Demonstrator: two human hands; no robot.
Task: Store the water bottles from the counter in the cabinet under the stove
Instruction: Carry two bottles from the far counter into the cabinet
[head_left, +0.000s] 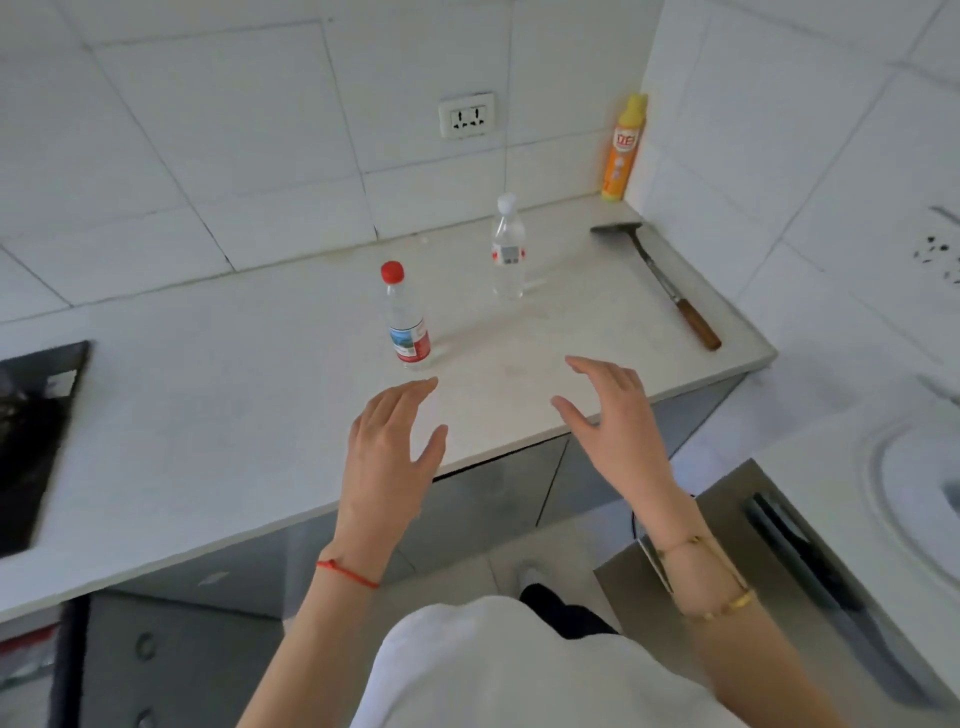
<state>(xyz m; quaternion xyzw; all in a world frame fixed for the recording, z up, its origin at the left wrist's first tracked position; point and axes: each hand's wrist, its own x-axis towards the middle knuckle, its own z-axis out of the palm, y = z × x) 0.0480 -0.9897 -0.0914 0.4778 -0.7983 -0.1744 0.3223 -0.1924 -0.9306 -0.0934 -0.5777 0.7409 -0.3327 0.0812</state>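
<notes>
Two clear water bottles stand upright on the white counter (208, 415). The nearer one, the red-capped bottle (405, 319), has a red and blue label. Farther back stands the white-capped bottle (508, 249). My left hand (389, 452) hovers over the counter's front edge, just short of the red-capped bottle, with fingers spread and nothing in it. Off to its right my right hand (613, 421) is also empty with fingers apart, a little nearer than the white-capped bottle. The black stove (31, 441) sits at the left edge, above the grey cabinet doors (171, 654).
An orange spray can (623, 150) stands in the back corner. A spatula with a wooden handle (660, 280) lies near the counter's right end. A wall socket (466, 115) is on the tiled wall. A brown box (727, 519) and a white appliance (914, 493) stand at the right.
</notes>
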